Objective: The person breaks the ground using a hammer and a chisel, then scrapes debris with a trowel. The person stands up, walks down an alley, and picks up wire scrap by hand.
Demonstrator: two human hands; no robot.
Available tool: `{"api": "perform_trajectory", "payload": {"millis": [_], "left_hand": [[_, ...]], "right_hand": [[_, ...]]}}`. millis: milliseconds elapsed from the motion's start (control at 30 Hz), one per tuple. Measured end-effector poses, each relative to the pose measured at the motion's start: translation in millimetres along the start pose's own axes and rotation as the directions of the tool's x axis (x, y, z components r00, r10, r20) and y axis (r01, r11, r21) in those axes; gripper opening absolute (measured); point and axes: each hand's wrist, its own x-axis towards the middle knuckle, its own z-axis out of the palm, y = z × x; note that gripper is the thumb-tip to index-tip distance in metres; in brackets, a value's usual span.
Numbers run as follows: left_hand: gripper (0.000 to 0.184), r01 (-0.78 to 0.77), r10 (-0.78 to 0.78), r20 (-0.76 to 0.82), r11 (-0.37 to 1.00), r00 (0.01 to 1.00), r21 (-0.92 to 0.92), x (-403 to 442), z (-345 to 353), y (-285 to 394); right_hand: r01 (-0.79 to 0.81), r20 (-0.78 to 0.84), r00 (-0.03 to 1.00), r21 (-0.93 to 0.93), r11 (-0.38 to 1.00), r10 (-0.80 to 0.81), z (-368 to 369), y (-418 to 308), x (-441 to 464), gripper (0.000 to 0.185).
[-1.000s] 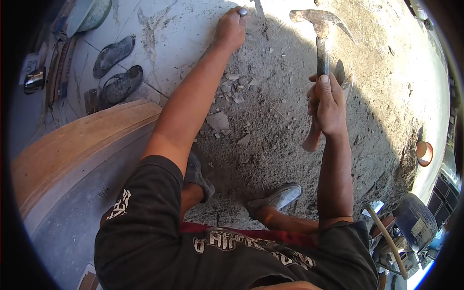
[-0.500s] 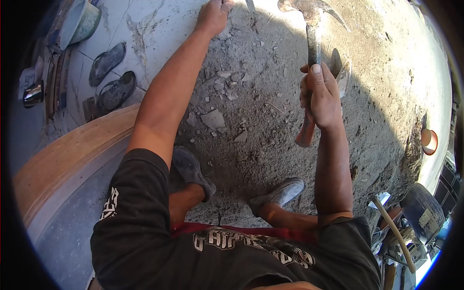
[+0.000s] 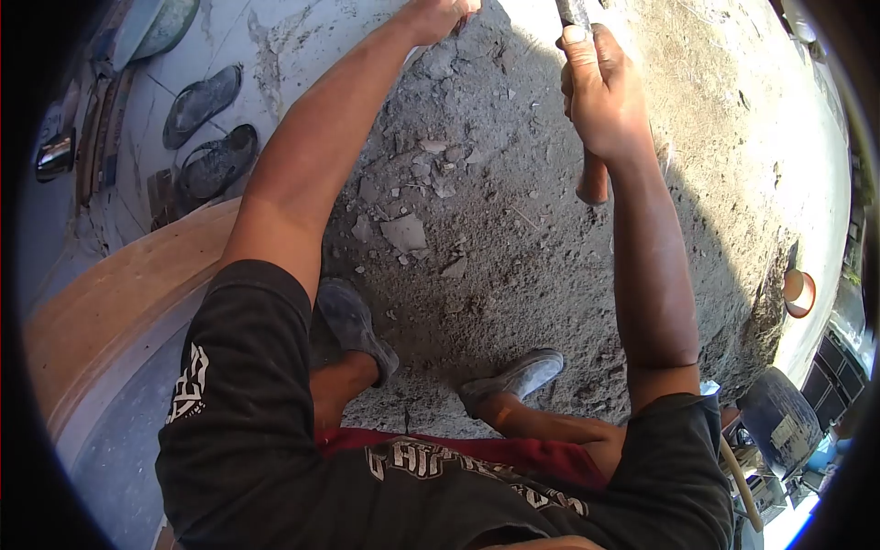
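The right hand (image 3: 607,96) had its fingers wrapped around the hammer (image 3: 594,179), over the rough ground (image 3: 513,302), far right of centre. The left hand (image 3: 442,18) was partly cut off; its finger state could not be determined.

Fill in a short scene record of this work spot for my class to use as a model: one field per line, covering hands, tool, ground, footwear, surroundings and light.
Left hand: at the top edge, fingers curled; contents unclear
Right hand: closed around a tool handle
Tool head: outside the picture
Ground: rough, gritty soil with flat broken pieces
Footwear: grey shoes worn; two dark sandals on the pale floor
Left side: curved wooden edge
Right side: round orange-rimmed opening
Light: sun upper right, shade around the feet
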Motion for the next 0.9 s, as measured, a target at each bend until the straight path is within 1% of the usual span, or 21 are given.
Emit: {"api": "perform_trajectory", "payload": {"millis": [33, 100, 133, 200, 267, 333, 367, 400, 433, 467, 500, 533, 600, 633, 667, 700, 733, 800, 833, 867, 900], "left_hand": [[0.030, 0.004, -0.004, -0.009, 1.000, 1.000, -0.006, 1, 0, 0], [0.030, -0.046, 0.022, 0.089, 0.961, 0.996, 0.274, -1, -2, 2], [0.030, -0.035, 0.012, 0.082, 0.960, 0.997, 0.279, -1, -10, 7], [0.029, 0.128, -0.145, 0.108, 0.981, 0.984, 0.149, -5, -26, 22], [0.029, 0.293, -0.290, 0.169, 0.956, 0.942, 0.004, -9, -36, 53], [0.029, 0.426, -0.393, 0.217, 0.896, 0.893, -0.130, -1, -47, 67], [0.029, 0.413, -0.383, 0.204, 0.901, 0.901, -0.131, -2, -40, 55], [0.028, 0.002, 0.000, -0.011, 0.994, 1.000, 0.110, -5, -17, 28], [0.028, -0.351, 0.425, -0.107, 0.844, 0.899, 0.407, 0, -6, 15], [0.028, -0.363, 0.444, -0.115, 0.834, 0.889, 0.415, 15, -17, 19], [0.029, -0.276, 0.319, -0.062, 0.890, 0.946, 0.362, 33, -39, 19], [0.030, -0.167, 0.166, 0.026, 0.944, 0.986, 0.284, 30, -47, 22], [0.034, 0.101, -0.129, 0.288, 0.989, 0.949, 0.110, -5, -26, 39], [0.034, 0.093, -0.123, 0.276, 0.988, 0.953, 0.120, -2, -32, 38], [0.034, 0.163, -0.180, 0.272, 0.983, 0.945, 0.084, -4, -36, 43], [0.035, 0.232, -0.236, 0.270, 0.972, 0.934, 0.044, -7, -38, 48], [0.036, 0.297, -0.288, 0.260, 0.955, 0.921, 0.005, -7, -42, 53], [0.038, 0.343, -0.323, 0.253, 0.938, 0.912, -0.042, -10, -38, 70], [0.040, 0.291, -0.287, 0.099, 0.956, 0.953, -0.026, -12, -35, 72], [0.042, 0.254, -0.254, -0.028, 0.967, 0.967, -0.008, -21, -28, 74], [0.038, 0.308, -0.304, 0.055, 0.948, 0.951, -0.084, -24, -31, 84]], "right_hand": [[0.022, 0.005, 1.000, -0.189, 0.982, -0.022, 12, 24, 6, 0.044], [-0.028, 0.020, 0.999, -0.258, 0.966, 0.034, 19, 42, 9, 0.043], [-0.078, 0.025, 0.996, -0.313, 0.946, 0.091, 23, 34, 13, 0.042], [-0.068, 0.032, 0.997, -0.101, 0.993, 0.071, 10, 6, 9, 0.043], [-0.020, -0.089, 0.996, 0.056, 0.998, 0.025, 4, -37, -1, 0.043], [-0.006, -0.134, 0.991, 0.042, 0.999, 0.011, 9, -39, 0, 0.044], [0.054, -0.067, 0.995, -0.240, 0.969, -0.071, 17, -9, 10, 0.044], [0.122, 0.012, 0.991, -0.501, 0.857, -0.134, 25, 23, 20, 0.044], [0.236, -0.102, 0.905, -0.686, 0.688, -0.413, 40, 61, 23, 0.045], [0.231, -0.119, 0.898, -0.693, 0.683, -0.424, 28, 47, 22, 0.045], [0.160, -0.079, 0.971, -0.490, 0.857, -0.227, 13, 19, 24, 0.045], [0.006, 0.044, 0.999, -0.267, 0.964, 0.006, 2, -4, 18, 0.045], [-0.058, -0.079, 0.995, 0.013, 0.998, 0.059, -1, -64, -1, 0.043], [-0.008, -0.130, 0.992, -0.005, 1.000, 0.007, 4, -59, 3, 0.043], [0.032, -0.177, 0.984, -0.028, 0.999, -0.036, 12, -48, 4, 0.042], [0.139, -0.128, 0.978, -0.192, 0.972, -0.165, 19, -12, 13, 0.041], [0.023, 0.014, 1.000, -0.351, 0.936, -0.019, 28, 22, 21, 0.042], [-0.140, 0.107, 0.979, -0.257, 0.956, 0.173, 27, 45, 14, 0.044], [-0.111, 0.105, 0.984, -0.255, 0.960, 0.142, 20, 25, 19, 0.044], [-0.249, 0.105, 0.960, -0.104, 0.963, 0.259, 9, 9, 5, 0.044], [-0.409, 0.125, 0.907, 0.037, 0.912, 0.402, -1, -2, -21, 0.044]]}}
